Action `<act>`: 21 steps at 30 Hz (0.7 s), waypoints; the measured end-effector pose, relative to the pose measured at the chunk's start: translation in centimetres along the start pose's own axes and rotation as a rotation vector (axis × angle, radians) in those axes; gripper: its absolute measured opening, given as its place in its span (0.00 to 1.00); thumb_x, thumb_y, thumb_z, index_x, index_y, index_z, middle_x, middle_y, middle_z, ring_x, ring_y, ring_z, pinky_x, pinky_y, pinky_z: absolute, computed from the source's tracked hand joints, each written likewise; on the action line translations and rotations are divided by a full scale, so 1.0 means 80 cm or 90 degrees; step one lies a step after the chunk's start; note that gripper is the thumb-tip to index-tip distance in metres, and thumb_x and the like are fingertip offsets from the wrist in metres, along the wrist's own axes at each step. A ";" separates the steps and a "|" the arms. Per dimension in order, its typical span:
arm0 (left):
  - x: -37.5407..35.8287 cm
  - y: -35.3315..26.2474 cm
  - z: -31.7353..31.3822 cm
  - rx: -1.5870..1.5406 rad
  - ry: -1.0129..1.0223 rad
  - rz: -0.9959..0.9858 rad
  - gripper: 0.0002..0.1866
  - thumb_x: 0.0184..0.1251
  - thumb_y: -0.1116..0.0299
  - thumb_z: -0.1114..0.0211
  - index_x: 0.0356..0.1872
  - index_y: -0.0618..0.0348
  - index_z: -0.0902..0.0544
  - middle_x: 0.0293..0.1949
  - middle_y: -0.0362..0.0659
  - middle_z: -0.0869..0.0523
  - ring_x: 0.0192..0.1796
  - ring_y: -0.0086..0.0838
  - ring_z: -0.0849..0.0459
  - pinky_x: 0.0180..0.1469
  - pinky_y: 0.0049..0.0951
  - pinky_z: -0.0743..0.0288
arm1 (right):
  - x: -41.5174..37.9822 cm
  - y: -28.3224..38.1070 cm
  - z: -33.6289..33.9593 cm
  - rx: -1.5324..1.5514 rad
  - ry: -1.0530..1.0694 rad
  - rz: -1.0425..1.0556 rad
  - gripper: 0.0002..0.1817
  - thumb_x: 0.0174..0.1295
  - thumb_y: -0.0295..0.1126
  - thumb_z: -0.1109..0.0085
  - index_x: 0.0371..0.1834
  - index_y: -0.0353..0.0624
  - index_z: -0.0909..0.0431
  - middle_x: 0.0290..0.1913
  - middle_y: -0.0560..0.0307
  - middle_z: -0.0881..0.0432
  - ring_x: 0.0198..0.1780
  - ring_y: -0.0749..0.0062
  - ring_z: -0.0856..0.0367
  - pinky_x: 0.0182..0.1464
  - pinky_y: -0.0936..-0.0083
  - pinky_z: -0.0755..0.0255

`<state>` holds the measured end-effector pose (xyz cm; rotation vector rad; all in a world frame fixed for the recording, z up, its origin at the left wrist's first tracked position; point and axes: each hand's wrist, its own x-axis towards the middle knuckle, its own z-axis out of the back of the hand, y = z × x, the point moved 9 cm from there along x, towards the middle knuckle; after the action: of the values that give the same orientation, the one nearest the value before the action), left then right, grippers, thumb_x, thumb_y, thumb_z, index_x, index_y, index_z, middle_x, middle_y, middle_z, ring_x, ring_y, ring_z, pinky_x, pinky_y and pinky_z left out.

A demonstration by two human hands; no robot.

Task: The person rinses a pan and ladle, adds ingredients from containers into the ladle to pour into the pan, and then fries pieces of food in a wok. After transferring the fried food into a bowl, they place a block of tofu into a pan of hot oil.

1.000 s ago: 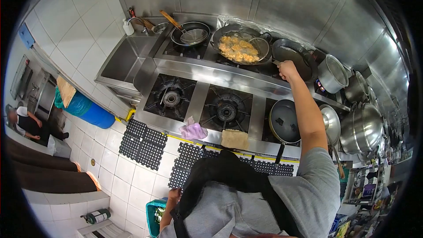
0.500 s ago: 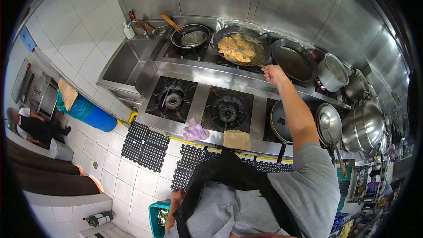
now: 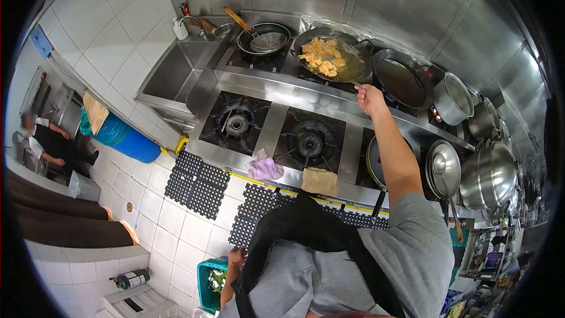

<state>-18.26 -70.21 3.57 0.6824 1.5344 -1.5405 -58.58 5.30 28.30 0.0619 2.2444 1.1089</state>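
Observation:
My right hand (image 3: 371,99) is closed around the thin handle of a metal utensil (image 3: 355,83) at the near rim of a dark wok (image 3: 360,66). The working end of this utensil is hard to make out. Golden fried pieces (image 3: 322,57) lie bunched on the wok's left side, with oil showing to their right. My left hand (image 3: 236,257) hangs low at my side, close to a green bin (image 3: 206,282) with scraps in it. Its fingers are too small and partly hidden to read.
A pan with a wooden-handled strainer (image 3: 269,42) sits left of the wok. To its right stand another dark wok (image 3: 403,79) and a metal pot (image 3: 452,99). Purple cloth (image 3: 264,166) and a beige folded cloth (image 3: 319,182) lie on the stove's front edge. Another person (image 3: 50,141) is at far left.
The fried pieces have drawn together toward the wok's left side, where they were more spread out. My right hand stays at the near rim. The view has shifted slightly.

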 end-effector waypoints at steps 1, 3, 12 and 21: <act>0.000 -0.001 0.004 0.079 0.006 -0.048 0.12 0.78 0.61 0.32 0.42 0.60 0.15 0.25 0.38 0.19 0.20 0.28 0.22 0.19 0.30 0.35 | -0.004 0.002 0.000 0.012 0.007 0.008 0.11 0.79 0.32 0.52 0.52 0.37 0.24 0.23 0.73 0.33 0.22 0.83 0.36 0.24 0.81 0.41; 0.004 0.012 0.010 0.134 -0.014 -0.048 0.14 0.78 0.58 0.32 0.43 0.61 0.16 0.24 0.38 0.19 0.19 0.27 0.23 0.19 0.30 0.36 | -0.010 0.003 0.000 0.021 0.013 0.012 0.11 0.79 0.32 0.52 0.53 0.37 0.24 0.23 0.73 0.33 0.22 0.83 0.36 0.24 0.81 0.41; -0.020 0.038 0.012 0.147 -0.040 -0.048 0.13 0.77 0.60 0.36 0.49 0.60 0.16 0.29 0.41 0.16 0.21 0.31 0.19 0.19 0.31 0.28 | -0.036 0.016 0.004 0.022 -0.001 0.038 0.12 0.80 0.33 0.51 0.54 0.35 0.23 0.24 0.73 0.33 0.22 0.83 0.36 0.23 0.80 0.43; -0.050 0.047 0.057 -0.095 -0.194 -0.286 0.19 0.80 0.60 0.35 0.26 0.56 0.21 0.18 0.38 0.23 0.20 0.27 0.25 0.24 0.34 0.31 | -0.049 0.044 0.060 -0.145 0.053 0.182 0.23 0.81 0.36 0.53 0.70 0.33 0.22 0.62 0.44 0.17 0.52 0.61 0.23 0.54 0.67 0.25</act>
<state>-12.30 -73.56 5.46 0.0072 1.6118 -1.7344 -53.54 9.75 30.74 0.2516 2.2136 1.5383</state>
